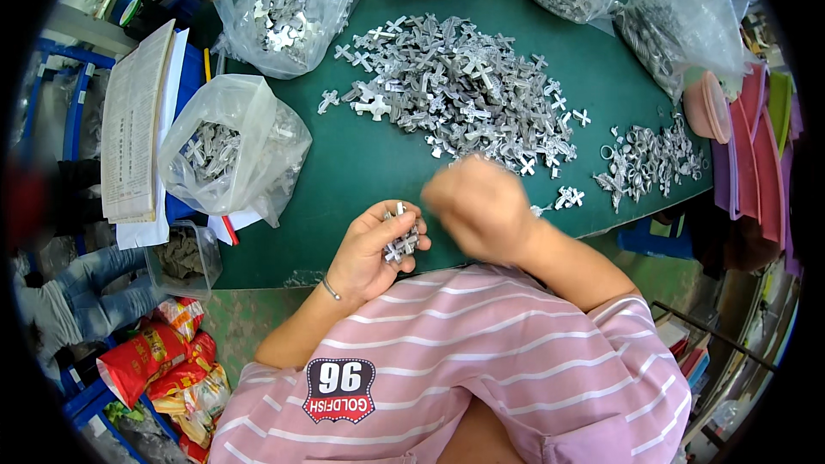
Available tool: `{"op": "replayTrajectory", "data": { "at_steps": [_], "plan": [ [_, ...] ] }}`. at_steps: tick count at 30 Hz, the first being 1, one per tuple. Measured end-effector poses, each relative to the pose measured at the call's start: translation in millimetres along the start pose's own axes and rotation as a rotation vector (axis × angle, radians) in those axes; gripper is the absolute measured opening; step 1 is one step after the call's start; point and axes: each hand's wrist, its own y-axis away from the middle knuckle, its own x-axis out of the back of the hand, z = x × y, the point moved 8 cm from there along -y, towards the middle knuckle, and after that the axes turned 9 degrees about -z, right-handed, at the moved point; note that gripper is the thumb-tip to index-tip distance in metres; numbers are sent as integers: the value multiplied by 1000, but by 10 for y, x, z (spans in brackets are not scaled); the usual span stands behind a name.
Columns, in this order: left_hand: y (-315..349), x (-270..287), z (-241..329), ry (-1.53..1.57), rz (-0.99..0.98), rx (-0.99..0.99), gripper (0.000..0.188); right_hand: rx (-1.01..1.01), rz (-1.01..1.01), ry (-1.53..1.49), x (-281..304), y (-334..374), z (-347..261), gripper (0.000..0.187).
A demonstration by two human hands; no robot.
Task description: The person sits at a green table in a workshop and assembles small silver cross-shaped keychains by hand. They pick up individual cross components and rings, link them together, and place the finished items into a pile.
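Well, my left hand (371, 247): half-curled around small silver metal crosses (400, 247)
My right hand (478, 206): blurred, mid-frame; I cannot tell its grip

The tabletop (344, 172) is dark green. The cross-shaped pieces (464, 90) are silver-grey with bright glints. The shirt (524, 326) is pink with white stripes; its badge (340, 390) is black and red with white characters. The open plastic bag (258, 99) is translucent white. The bracelet (331, 290) is silver. The packets (148, 361) are mainly red
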Motion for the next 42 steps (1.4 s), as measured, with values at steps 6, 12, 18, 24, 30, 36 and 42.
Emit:
{"op": "replayTrajectory", "data": {
  "at_steps": [6,12,18,24,30,36,42],
  "plan": [
    [31,-109,66,-101,73,-1,8,-352,-37,432,176,-163,526,24],
    [32,-56,62,-147,48,-48,13,-280,-266,340,14,-92,428,20],
    [31,-51,88,-155,94,-44,19,-125,-96,-287,-8,-47,90,22],
    [55,-25,114,-89,81,-100,22,-71,-76,-405,-66,14,80,22],
    [66,-45,173,-213,125,-149,16,-409,30,-700,-183,195,392,22],
    [79,-48,223,-282,169,-213,14,-707,30,-1150,-358,340,510,20],
    [83,-49,229,-312,170,-229,13,-712,40,-1168,-347,312,474,19]
  ]
}}
